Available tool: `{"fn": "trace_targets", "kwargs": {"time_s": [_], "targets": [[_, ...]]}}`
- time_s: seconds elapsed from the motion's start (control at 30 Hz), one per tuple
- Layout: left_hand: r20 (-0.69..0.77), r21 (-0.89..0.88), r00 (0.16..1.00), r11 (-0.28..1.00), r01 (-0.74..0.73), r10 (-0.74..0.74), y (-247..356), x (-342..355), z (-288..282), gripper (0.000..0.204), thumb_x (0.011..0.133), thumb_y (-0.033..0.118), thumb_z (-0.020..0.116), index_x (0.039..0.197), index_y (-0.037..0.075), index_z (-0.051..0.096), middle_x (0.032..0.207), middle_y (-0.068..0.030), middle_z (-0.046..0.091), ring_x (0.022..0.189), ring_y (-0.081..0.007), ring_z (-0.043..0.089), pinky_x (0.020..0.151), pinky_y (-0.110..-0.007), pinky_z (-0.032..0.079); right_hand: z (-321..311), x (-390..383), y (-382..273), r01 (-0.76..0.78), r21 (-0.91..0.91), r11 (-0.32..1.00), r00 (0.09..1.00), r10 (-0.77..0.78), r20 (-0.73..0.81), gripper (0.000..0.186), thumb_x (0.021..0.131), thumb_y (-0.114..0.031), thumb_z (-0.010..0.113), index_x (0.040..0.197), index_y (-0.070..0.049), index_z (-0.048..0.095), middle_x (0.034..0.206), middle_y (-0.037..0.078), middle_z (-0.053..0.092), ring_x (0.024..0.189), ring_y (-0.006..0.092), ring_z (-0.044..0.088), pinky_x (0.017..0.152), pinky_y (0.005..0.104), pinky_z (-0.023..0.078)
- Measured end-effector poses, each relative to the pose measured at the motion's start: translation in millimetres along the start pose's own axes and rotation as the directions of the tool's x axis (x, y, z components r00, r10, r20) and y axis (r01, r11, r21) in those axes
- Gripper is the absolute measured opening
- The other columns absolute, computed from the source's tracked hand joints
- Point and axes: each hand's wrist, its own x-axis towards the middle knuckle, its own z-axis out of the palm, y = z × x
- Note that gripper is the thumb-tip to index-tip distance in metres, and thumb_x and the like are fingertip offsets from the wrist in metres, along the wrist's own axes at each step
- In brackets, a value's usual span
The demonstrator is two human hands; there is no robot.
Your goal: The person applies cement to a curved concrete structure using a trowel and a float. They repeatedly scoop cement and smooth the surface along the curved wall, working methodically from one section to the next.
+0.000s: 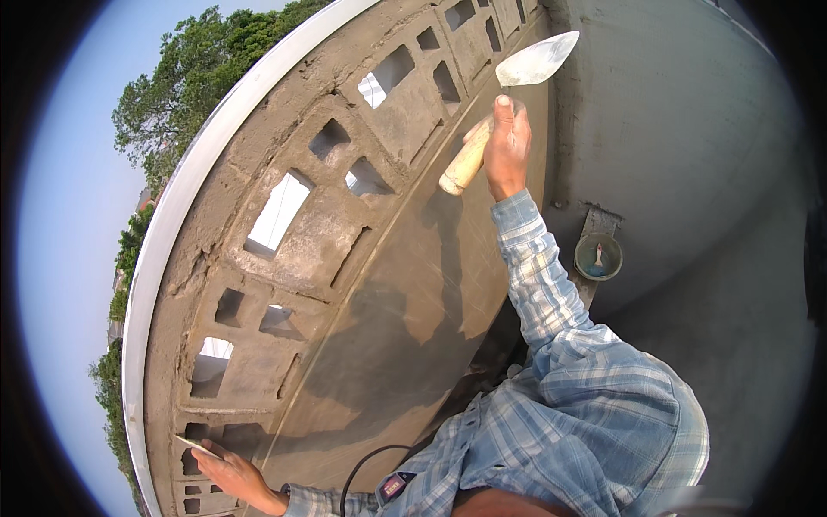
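One wall (405,302), grey-brown; the person's shadow falls on its smooth lower stretch. One white band (142,319) along its top edge. Pierced blocks (319,250) in one row: three middle ones show whole, three openings apiece; others only partly visible. One bucket (612,262), to the right of the wall, on one narrow plank (600,222). One trowel (538,62), raised in front of the wall, blade pointing up-right. Two grips: right grip (510,142) closed around the trowel's wooden handle; left grip (231,476), low at left, against one thin pale flat piece (191,445); cannot tell whether its fingers clasp it. One small brush (599,251) inside the bucket.
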Motion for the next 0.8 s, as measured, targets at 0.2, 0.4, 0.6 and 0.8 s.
{"fn": "trace_targets", "kwargs": {"time_s": [0.2,0.4,0.6,0.8], "targets": [[-0.013,0.173,1.000,0.985,0.001,0.001,-7.1,-9.0,12.0,0.060,0.087,0.015,0.053,0.142,-0.005,0.038,0.132,-0.0245,0.052,0.122,-0.0396,0.049,0.100,-0.046,0.040,-193.4,-62.7,126.1,-0.380,-0.649,0.659,0.897,0.433,-0.086,0.050,0.075,-0.031,0.071,0.108,0.005,0.060,0.099,0.018,0.067,0.095,0.0271,0.065,0.086,0.0377,0.049],[0.109,0.329,0.993,0.944,0.008,-0.047,11.1,-4.8,-9.0,0.074,0.084,0.033,0.063,0.143,-0.004,0.038,0.138,-0.0246,0.049,0.129,-0.0384,0.046,0.110,-0.047,0.034,-136.8,-60.7,43.9,-0.365,-0.229,0.902,0.893,0.409,0.186,0.046,0.089,-0.023,0.057,0.125,0.004,0.050,0.092,0.010,0.063,0.071,0.0164,0.061,0.066,0.0309,0.052],[-0.024,0.034,1.000,0.999,0.002,-0.002,-21.6,-3.4,13.6,0.051,0.091,0.005,0.045,0.141,-0.004,0.038,0.129,-0.0244,0.053,0.119,-0.0402,0.050,0.096,-0.046,0.043,21.1,5.4,-52.6,-0.282,0.436,0.855,0.920,0.112,0.376,0.035,0.099,-0.030,0.043,0.123,-0.004,0.043,0.077,0.005,0.051,0.057,0.0139,0.054,0.048,0.0312,0.052],[0.052,0.024,0.998,0.999,0.046,-0.047,-26.7,0.5,14.4,0.051,0.092,0.007,0.044,0.142,-0.004,0.038,0.130,-0.0247,0.052,0.120,-0.0411,0.049,0.098,-0.045,0.042,90.0,56.1,-37.8,-0.280,0.577,0.767,0.950,0.136,0.281,0.034,0.101,-0.038,0.042,0.108,-0.005,0.042,0.075,0.008,0.052,0.052,0.0181,0.056,0.047,0.0355,0.054]]}}
